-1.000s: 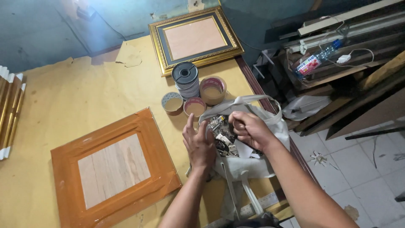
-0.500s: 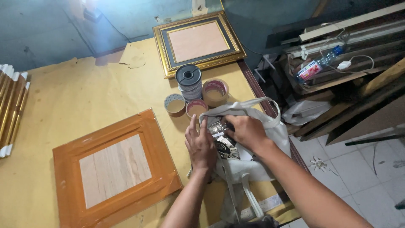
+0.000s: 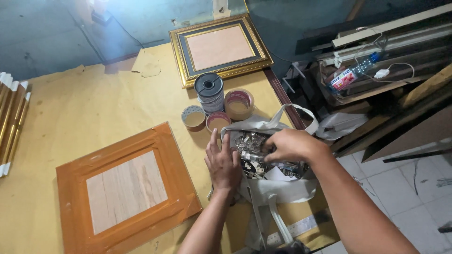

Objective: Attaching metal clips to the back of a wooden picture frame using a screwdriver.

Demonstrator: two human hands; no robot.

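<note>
Head camera looks down on a work table (image 3: pixel 70 117) covered in yellow-brown paper. Both hands are at a pale cloth bag (image 3: pixel 278 190) lying open at the table's near right edge. The left hand (image 3: pixel 224 164) lies flat, fingers stretched out and together, pressing down the bag's left lip; it grasps nothing. The right hand (image 3: pixel 292 145) reaches into the bag's mouth from the right, fingers curled down into a heap of small shiny metal clips (image 3: pixel 252 150). Whether its fingertips have actually closed on a piece cannot be told, since the fingers hide their own tips.

Just beyond the left hand's fingertips stand three rolls of tape (image 3: pixel 219 121), and behind them a taller spool of grey strapping (image 3: pixel 210 91). Farther off in the same direction lies a gold picture frame (image 3: pixel 220 47) with a dark inner border and a pinkish backing. Well to the left of the left hand lies an orange wooden frame (image 3: pixel 125 188) around a pale wood-grain panel. Far left, at the table's edge, gold moulding strips (image 3: pixel 12 122) are stacked. The bag's white handle (image 3: pixel 301 115) loops up just beyond the right hand. Right of that hand, off the table, are shelves of planks (image 3: pixel 391 56) with a plastic bottle (image 3: pixel 353 75), above a tiled floor (image 3: pixel 405 183).
</note>
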